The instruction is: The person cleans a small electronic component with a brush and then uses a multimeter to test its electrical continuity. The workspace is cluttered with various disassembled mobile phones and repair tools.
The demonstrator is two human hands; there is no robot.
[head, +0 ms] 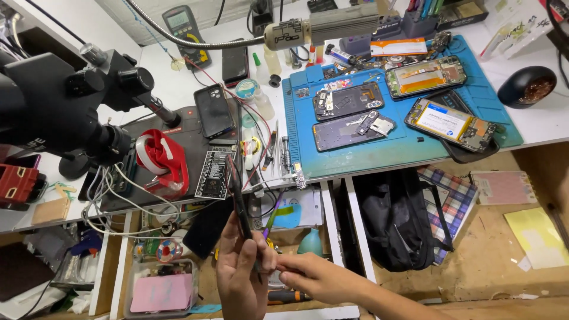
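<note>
Left hand [237, 278]: gripping dark phone [239, 204] edge-on, near, below worktop [178, 89] edge.
Right hand [311, 277]: fingers pinching at phone's lower end.
Tip: keeping phone steady, pressure light.

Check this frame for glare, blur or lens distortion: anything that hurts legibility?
Head view: evenly lit and sharp on the blue mat; the white table edge bows from wide-angle distortion; the microscope looms dark at left; the hands, left hand and right hand, look slightly soft around the thin dark phone.
</note>
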